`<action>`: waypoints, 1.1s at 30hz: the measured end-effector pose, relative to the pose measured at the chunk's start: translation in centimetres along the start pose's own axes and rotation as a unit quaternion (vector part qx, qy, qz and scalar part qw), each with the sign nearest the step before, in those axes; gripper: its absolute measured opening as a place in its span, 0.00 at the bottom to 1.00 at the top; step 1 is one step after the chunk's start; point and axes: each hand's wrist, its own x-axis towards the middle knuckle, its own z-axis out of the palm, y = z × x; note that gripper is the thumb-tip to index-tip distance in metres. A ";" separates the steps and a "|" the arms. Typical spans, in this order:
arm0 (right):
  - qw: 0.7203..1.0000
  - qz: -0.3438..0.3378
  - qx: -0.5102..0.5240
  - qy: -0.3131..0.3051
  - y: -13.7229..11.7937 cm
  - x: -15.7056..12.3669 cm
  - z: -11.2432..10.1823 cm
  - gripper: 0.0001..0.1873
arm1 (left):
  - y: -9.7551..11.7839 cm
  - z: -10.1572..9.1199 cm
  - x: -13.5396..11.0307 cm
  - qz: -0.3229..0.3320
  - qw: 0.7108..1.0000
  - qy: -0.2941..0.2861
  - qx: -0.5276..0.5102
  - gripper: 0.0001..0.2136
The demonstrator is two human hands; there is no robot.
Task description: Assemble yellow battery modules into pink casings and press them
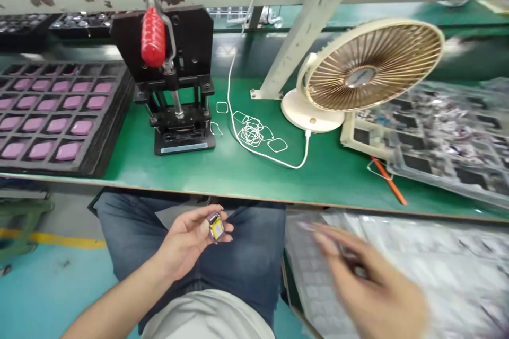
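Note:
My left hand (199, 233) is above my lap, its thumb and fingers closed around a small purple watch-like case (216, 226). The inside of the case faces up and shows a yellow and silver part. Over the plastic trays at the right, my right hand (361, 275) is smeared by motion. Its thumb and forefinger come together at the tips, and something dark shows in the palm, too blurred to name. Beneath that hand lies a clear plastic tray (318, 286) with compartments.
A black hand press (181, 116) with a red handle (153, 37) stands on the green bench (191, 172). Left of it is a foam tray (105, 137) of purple cases. White ring gaskets (252, 132), a fan (361, 77), parts trays (437, 164) and an orange stick (392, 183) are rightward.

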 end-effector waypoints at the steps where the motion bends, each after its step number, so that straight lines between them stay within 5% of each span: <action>1: 0.997 -0.035 0.058 -0.030 -3.4 -0.1 2.6 0.08 | -0.1 0.1 -0.2 0.016 1.000 -0.008 0.002 0.16; 3: 0.984 -0.064 0.158 -0.046 -8.4 0.0 7.0 0.05 | 0.1 0.1 -0.8 0.044 0.999 -0.018 0.018 0.15; 6: 0.951 -0.014 0.277 -0.139 -11.8 0.4 10.9 0.09 | 0.8 -0.1 -1.8 0.073 0.996 -0.003 0.051 0.14; 11: 0.806 0.173 0.437 -0.359 -11.7 0.7 12.7 0.26 | 1.9 -1.5 -3.0 0.089 0.996 0.016 0.022 0.14; 14: 0.711 0.264 0.494 -0.425 -11.4 0.8 13.0 0.29 | 2.0 -2.1 -3.2 0.065 0.998 -0.004 -0.005 0.16; 16: 0.676 0.280 0.515 -0.448 -11.4 1.1 13.0 0.29 | 2.0 -2.2 -3.1 0.048 0.999 -0.020 -0.017 0.17; 18: 0.687 0.259 0.517 -0.440 -11.3 1.4 12.6 0.28 | 1.9 -2.1 -3.0 0.042 0.999 -0.024 -0.015 0.17; 22: 0.849 0.061 0.434 -0.295 -11.8 1.4 10.8 0.13 | 1.8 -2.1 -2.6 0.089 0.995 0.038 0.034 0.15; 24: 0.904 -0.069 0.359 -0.224 -12.3 1.1 10.0 0.06 | 1.7 -2.3 -2.5 0.128 0.986 0.070 0.076 0.17; 28: 0.927 -0.223 0.256 -0.161 -13.3 0.6 9.9 0.08 | 1.5 -2.4 -2.4 0.172 0.972 0.077 0.140 0.20; 33: 0.919 -0.254 0.250 -0.166 -13.3 0.4 10.8 0.09 | 1.7 -2.0 -2.8 0.190 0.967 0.064 0.160 0.20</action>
